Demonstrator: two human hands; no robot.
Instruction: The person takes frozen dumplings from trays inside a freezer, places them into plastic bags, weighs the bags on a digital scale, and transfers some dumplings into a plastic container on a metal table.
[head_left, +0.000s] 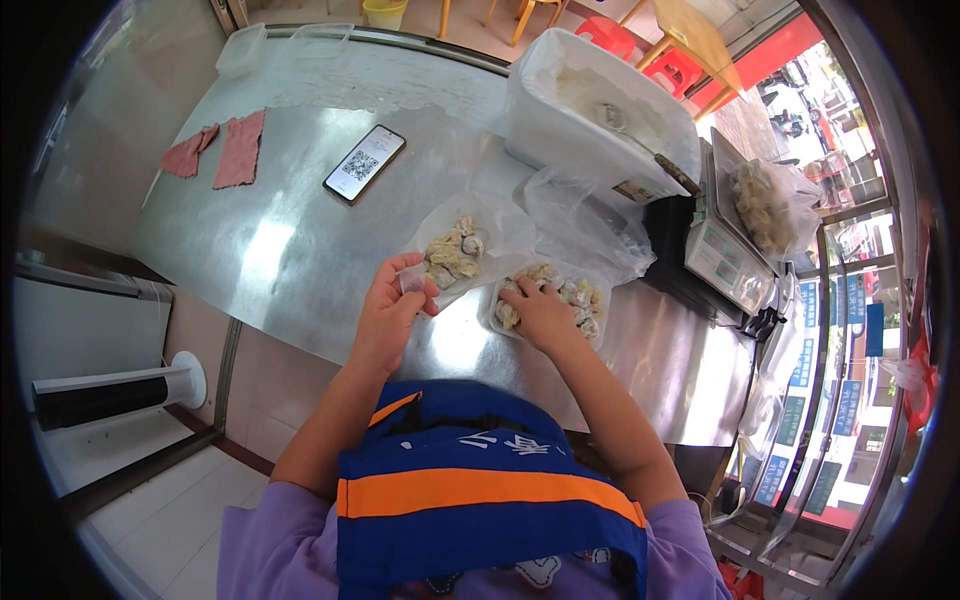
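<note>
My left hand (397, 304) pinches the edge of a clear plastic bag (502, 225) that lies spread on the steel table. Several dumplings (454, 259), pale and dusted with flour, sit in a pile on this bag. My right hand (546, 307) reaches into a clear plastic tray (499, 328) just right of the bag. Its fingers rest among more floured dumplings (585, 296), and the fingertips are partly hidden, so a grip on one cannot be made out.
Behind the tray lies a crumpled plastic bag (585, 217). A white tub (540, 105) holds flour and a long-handled strainer (615, 116). Right of it, a scale (724, 255) carries a bag of dumplings (769, 206). Farther left are a phone (365, 163) and pink cloths (240, 150).
</note>
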